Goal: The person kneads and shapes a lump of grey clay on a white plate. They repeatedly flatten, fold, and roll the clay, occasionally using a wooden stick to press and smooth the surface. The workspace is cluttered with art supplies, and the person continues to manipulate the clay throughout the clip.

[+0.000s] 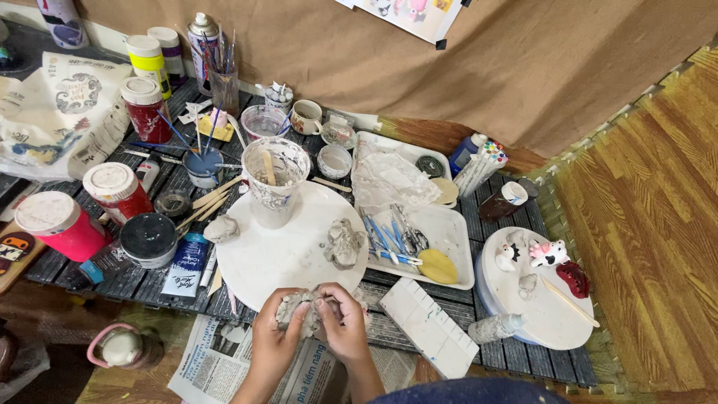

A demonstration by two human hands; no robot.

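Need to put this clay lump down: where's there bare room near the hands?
Free: the round white board between the plastic cup and the grey clay figure. Crowded: white tray full of tools, left side packed with paint jars. Both hands hold the clay lump.

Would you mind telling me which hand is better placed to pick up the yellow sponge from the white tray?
Probably the right hand: the yellow sponge lies on the white tray to its right, while the left hand sits farther away. Both hands currently grip the clay lump.

Grey clay (307, 310) is showing between the hands, over a white round board (284, 254). Red paint jars (147, 110) are standing beside a yellow-capped bottle (148, 63). A yellow sponge (437, 266) is lying on the white tray (456, 247).
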